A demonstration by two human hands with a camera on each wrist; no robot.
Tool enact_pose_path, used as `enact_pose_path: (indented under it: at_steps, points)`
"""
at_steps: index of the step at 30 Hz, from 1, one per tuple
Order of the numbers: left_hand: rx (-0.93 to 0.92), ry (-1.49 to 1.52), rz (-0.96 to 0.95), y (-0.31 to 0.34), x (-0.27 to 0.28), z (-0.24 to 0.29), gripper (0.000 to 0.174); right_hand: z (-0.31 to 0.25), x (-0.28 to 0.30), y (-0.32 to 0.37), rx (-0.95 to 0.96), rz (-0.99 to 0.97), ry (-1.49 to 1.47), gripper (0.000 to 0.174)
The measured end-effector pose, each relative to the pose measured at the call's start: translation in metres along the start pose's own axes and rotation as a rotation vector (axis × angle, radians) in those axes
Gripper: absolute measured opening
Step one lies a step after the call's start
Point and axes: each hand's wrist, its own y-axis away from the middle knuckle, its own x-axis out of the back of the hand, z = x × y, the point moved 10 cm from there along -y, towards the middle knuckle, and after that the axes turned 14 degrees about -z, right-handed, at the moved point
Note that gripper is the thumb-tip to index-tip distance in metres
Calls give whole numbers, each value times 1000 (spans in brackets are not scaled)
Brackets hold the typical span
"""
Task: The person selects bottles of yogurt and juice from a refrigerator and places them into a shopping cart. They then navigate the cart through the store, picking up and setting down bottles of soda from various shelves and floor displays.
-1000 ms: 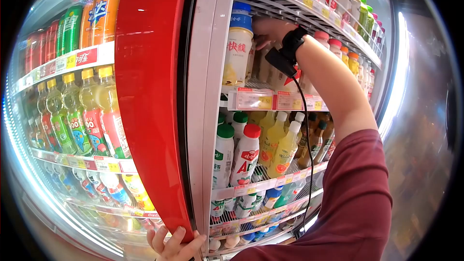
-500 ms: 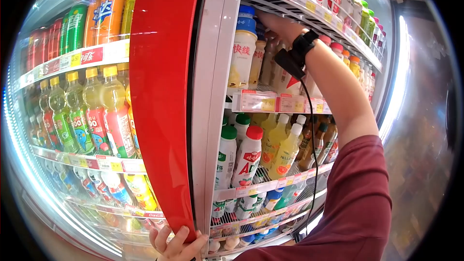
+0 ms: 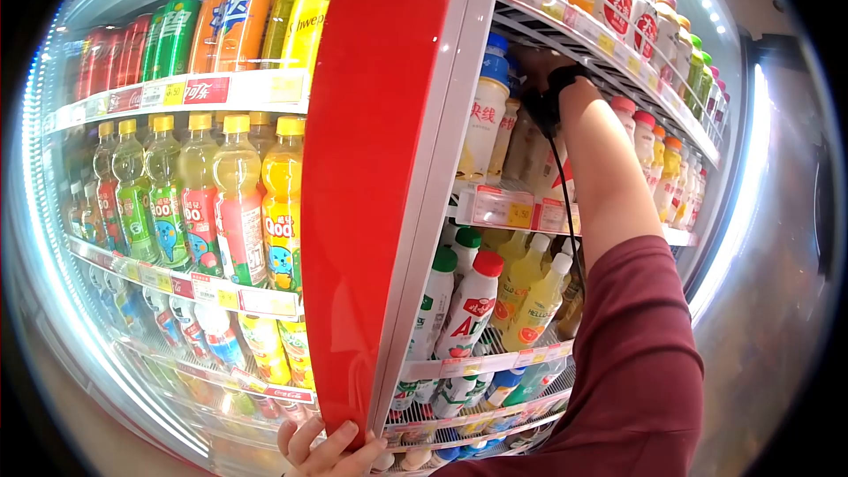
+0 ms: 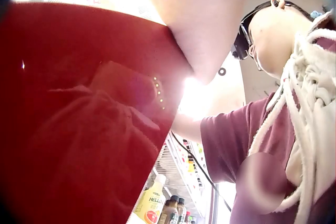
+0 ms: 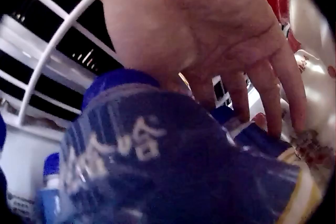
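Two hands are busy: the left hand (image 3: 329, 452) curls round the bottom edge of the red door (image 3: 380, 168), while the right hand (image 5: 210, 35) has pushed deeper along the shelf (image 3: 508, 208) and now covers a blue-capped bottle (image 5: 157, 171). Whether it grips the bottle cannot be told.

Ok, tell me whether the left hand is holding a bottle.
No, the left hand grips the bottom edge of the red fridge door and has nothing else in it.
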Motion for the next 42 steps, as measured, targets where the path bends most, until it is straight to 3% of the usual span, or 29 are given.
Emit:
enact_pose_path:
  at_steps: [1,6,8,9,11,12,14,15,17,18,19,21,22,23,24,25,27,29,30,35,38,39,40,42]
  points:
    - [-1,4,0,0,1,0,22,17,-3,-6,-56,32,-233,49]
    - [-5,2,-12,-1,1,1,21,47,4,-42,-167,-49,-285,46]
    - [4,27,-18,-3,2,1,21,25,-12,-61,319,-309,919,37]
    - [4,28,-15,-3,2,1,21,51,-6,-94,318,-307,921,37]
    - [2,19,-10,-3,2,1,21,79,8,-152,501,-221,424,28]
    - [2,20,-12,-3,2,1,21,59,0,-131,500,-222,423,28]
    - [7,14,-14,-2,1,1,22,56,-10,-75,-29,-150,-422,24]
    - [5,19,-22,-2,1,1,22,65,-10,-80,-38,-151,-426,24]
    - [8,-9,-24,-1,1,1,23,40,9,-91,226,-3,288,27]
    - [10,-6,-27,0,1,0,23,20,5,-84,493,3,382,29]
    - [6,-16,-39,1,-1,-1,23,24,11,-86,489,-4,382,29]
    - [3,-17,-71,1,-3,0,24,-3,-3,-12,155,-75,-36,33]
    - [9,-32,-27,-3,2,1,18,-6,-14,10,171,-38,-398,37]
    - [13,-48,16,-3,6,1,13,-8,-18,13,157,-43,-405,37]
    - [92,-167,-144,11,-14,-6,26,-2,-20,12,17,-55,-229,37]
    - [86,-166,-152,17,-18,-6,26,7,-19,10,-117,-65,-54,38]
    - [77,-151,-113,17,-15,-8,28,12,-27,14,-145,-111,-120,38]
    - [73,-168,-124,16,-15,-7,28,-12,-36,36,122,-164,42,51]
    - [72,-183,-135,16,-15,-6,27,-5,-32,24,158,-120,84,49]
    - [45,-186,-124,10,-13,-5,26,-28,-45,31,205,-43,208,38]
    - [-22,-177,-57,1,-8,0,22,-61,-50,81,204,-95,270,45]
    - [-34,-180,-61,-1,-6,2,20,-82,-44,82,493,243,675,42]
    - [-32,-172,-48,0,-6,1,19,-56,-39,72,468,233,672,42]
    - [-48,-174,-17,0,-6,1,19,-32,-11,100,171,508,830,38]
